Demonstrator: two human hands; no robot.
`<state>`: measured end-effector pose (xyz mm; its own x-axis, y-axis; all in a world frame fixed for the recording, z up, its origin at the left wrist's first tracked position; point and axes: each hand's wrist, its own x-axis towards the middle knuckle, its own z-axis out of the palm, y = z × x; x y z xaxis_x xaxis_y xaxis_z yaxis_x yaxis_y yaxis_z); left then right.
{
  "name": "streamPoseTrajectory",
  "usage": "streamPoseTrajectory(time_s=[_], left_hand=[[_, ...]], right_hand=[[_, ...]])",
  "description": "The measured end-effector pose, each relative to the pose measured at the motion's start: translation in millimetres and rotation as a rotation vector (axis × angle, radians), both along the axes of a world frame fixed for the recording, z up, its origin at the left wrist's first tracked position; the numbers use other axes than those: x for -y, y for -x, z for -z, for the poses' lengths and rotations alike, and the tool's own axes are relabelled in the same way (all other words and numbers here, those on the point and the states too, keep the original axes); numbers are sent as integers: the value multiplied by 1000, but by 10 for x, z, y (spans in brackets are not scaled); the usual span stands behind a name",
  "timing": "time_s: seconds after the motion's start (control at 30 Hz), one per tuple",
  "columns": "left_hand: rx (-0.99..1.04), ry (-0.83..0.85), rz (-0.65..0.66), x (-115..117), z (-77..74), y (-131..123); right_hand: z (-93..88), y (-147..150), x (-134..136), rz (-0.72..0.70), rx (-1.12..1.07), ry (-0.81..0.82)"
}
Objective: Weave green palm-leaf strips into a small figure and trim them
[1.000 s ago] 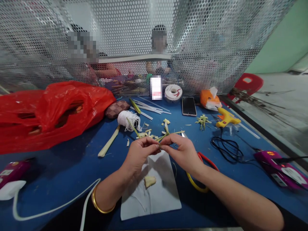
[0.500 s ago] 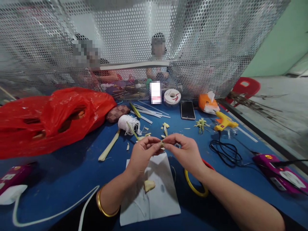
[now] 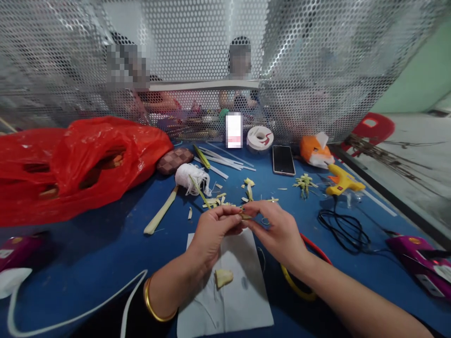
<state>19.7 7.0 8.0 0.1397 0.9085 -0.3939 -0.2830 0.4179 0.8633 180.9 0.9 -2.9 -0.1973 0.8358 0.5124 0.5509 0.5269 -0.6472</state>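
My left hand (image 3: 214, 234) pinches a small greenish-brown strip of plant material (image 3: 246, 217) between thumb and forefinger. The thumb and forefinger of my right hand (image 3: 278, 232) close on the strip's other end; its exact kind is too small to make out. Below both hands lies a white paper sheet (image 3: 243, 305) bearing a pale yellow plant piece (image 3: 223, 278). Pale leaf scraps (image 3: 220, 201) are scattered just beyond my fingers. A roll of white string (image 3: 186, 177) and a long pale stalk (image 3: 160, 213) lie off to the left.
A red plastic bag (image 3: 84, 164) covers the left side. Rightward lie a phone (image 3: 283, 160), a tape roll (image 3: 260, 139), a tissue pack (image 3: 316, 149), a yellow glue gun (image 3: 343, 180) and its black cable (image 3: 347, 234). Two people sit behind a perforated screen (image 3: 197, 37).
My right thumb and forefinger have spread somewhat, and more of the strip shows between my hands. The whole view has shifted slightly; the things on the table stay where they were.
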Motion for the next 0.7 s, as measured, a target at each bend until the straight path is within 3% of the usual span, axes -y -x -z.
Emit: streamPoseTrajectory(time_s=[0.2,0.7], left_hand=[[-25,-39,37,16,-3,-34],[200,128,99,54,70,-46]], right_hand=[[-51,-38,-48,-99,-32,104],[22,57,68,-13,3,14]])
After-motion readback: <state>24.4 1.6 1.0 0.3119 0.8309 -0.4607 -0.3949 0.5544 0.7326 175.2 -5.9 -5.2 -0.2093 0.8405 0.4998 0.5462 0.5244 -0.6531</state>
